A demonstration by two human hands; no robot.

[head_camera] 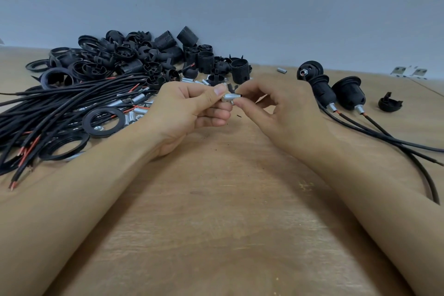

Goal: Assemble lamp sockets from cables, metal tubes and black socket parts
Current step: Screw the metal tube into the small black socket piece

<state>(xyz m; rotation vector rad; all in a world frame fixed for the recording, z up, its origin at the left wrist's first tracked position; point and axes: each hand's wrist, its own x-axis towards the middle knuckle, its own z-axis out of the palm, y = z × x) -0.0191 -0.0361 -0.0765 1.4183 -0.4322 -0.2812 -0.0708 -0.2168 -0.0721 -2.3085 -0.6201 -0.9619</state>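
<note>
A short silver metal tube (230, 97) hangs just above the table centre, held between both hands. My left hand (189, 109) pinches its left end with thumb on top and curled fingers below. My right hand (271, 106) pinches its right end between thumb and forefinger; something small and black shows at that tip. A bundle of black cables (62, 106) with red inner wires lies at the left, mixed with loose metal tubes (138, 98). Behind it sits a heap of black socket parts (134, 57).
Three assembled sockets (336, 90) with cables (389, 134) lie at the right, a loose black cap (389, 103) beside them. Black rings (104, 119) lie near my left wrist. A stray tube (282, 70) and white brackets (408, 71) sit by the wall. The wooden table (223, 211) spreads below my forearms.
</note>
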